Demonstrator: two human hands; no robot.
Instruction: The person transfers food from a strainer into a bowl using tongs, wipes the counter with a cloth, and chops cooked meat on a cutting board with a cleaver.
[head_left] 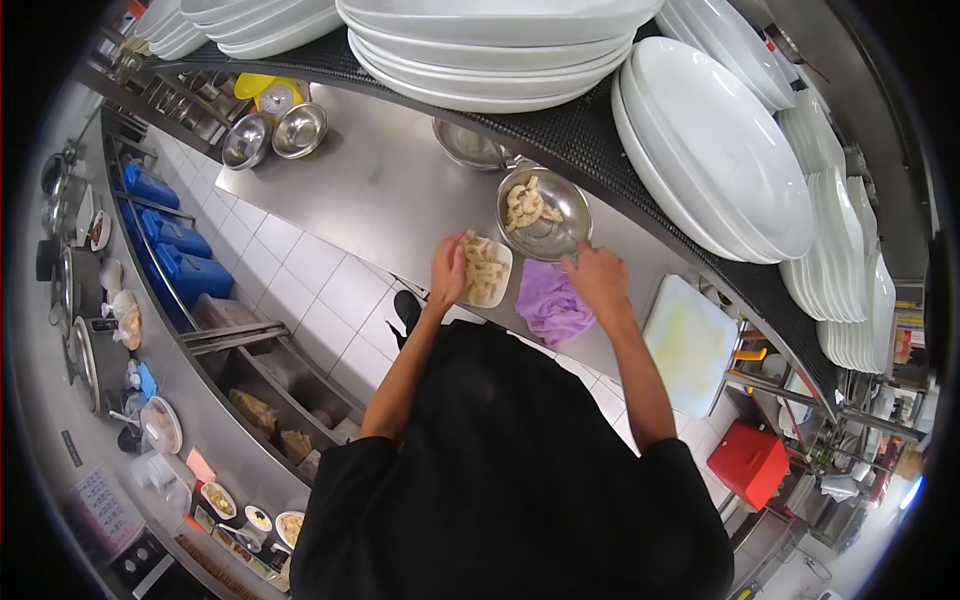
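My left hand (450,270) is closed on the left edge of a small white dish (507,262) filled with pale strips of food (484,272). To its upper right stands a steel mixing bowl (570,205), which holds a clump of pale, battered-looking pieces (530,203). Curled fingers of my right hand (600,280) are at the bowl's lower right rim; what they grip is hidden from this angle. A crumpled purple cloth (550,305) lies just left of that hand, below the bowl.
Stacked white plates (715,150) fill the shelf (590,140) over the counter (370,170). Another metal bowl (470,145) sits partly beneath it. Two steel bowls (300,130) and a yellow scale (277,97) are at the far left. A white cutting board (690,345) lies on the right.
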